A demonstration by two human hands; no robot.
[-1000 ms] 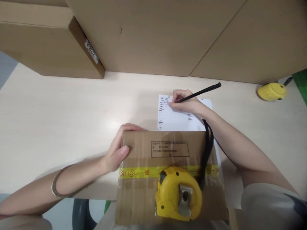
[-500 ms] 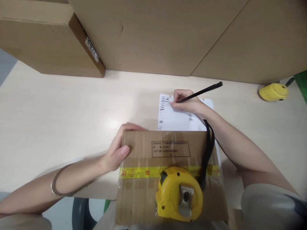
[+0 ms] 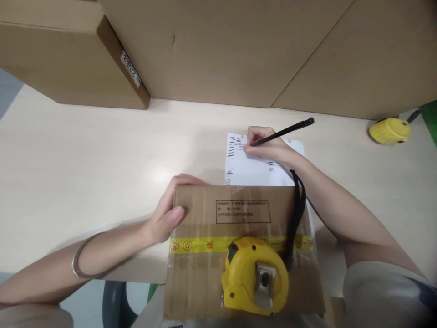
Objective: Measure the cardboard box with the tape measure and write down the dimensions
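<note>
My right hand (image 3: pixel 264 142) is closed round a black pen (image 3: pixel 288 130), its tip against a white sheet of paper (image 3: pixel 252 169) marked with rows of short dark strokes. The sheet's near part is hidden behind a taped cardboard box (image 3: pixel 198 282) close to my body. My left hand (image 3: pixel 170 207) grips that box by its upper left corner, thumb on the printed face and fingers behind the far edge. On the box rests a yellow tape measure (image 3: pixel 251 255) with a metal clip, and its black wrist strap (image 3: pixel 297 209) reaches past the box's far edge.
A flat brown carton (image 3: pixel 75 64) with a white label stands at the back left. Large cardboard panels (image 3: pixel 221 54) rise along the back of the pale table (image 3: pixel 102 159). At the far right lies a second yellow tape measure (image 3: pixel 389 130). A dark chair part (image 3: pixel 116 303) shows below.
The pen's upper end has tilted slightly to the left, with its tip still at the paper. My left hand and the box have stayed in nearly the same place.
</note>
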